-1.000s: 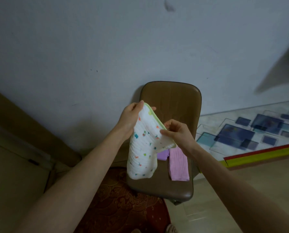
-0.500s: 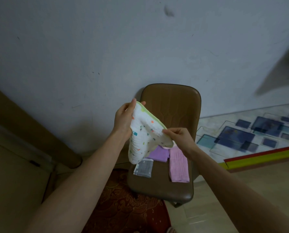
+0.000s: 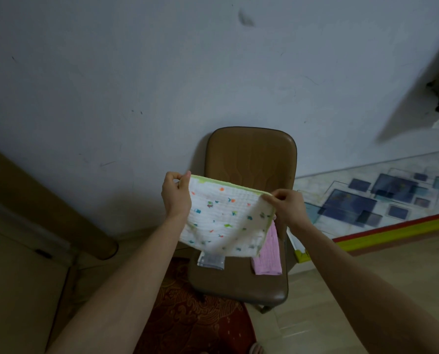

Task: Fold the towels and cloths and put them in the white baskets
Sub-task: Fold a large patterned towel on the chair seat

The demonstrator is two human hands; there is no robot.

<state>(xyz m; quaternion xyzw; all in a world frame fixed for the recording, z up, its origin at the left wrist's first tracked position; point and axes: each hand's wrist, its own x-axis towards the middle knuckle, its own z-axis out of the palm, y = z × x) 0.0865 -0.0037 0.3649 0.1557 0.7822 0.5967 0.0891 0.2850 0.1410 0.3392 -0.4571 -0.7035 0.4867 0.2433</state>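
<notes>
Two corners of the printed cloth point(image 3: 223, 218) we pinch, left hand point(image 3: 175, 194) and right hand point(image 3: 287, 208) apart, stretching it flat for folding above the chair point(image 3: 239, 284).

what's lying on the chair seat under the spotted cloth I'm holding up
Below the spotted cloth, a pink cloth and a small grey cloth lie on the chair seat. Their upper parts, and anything else on the seat behind it, are covered.

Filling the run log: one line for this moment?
left hand pinches cloth corner | right hand pinches other corner | cloth spread above chair | baskets unseen
</notes>
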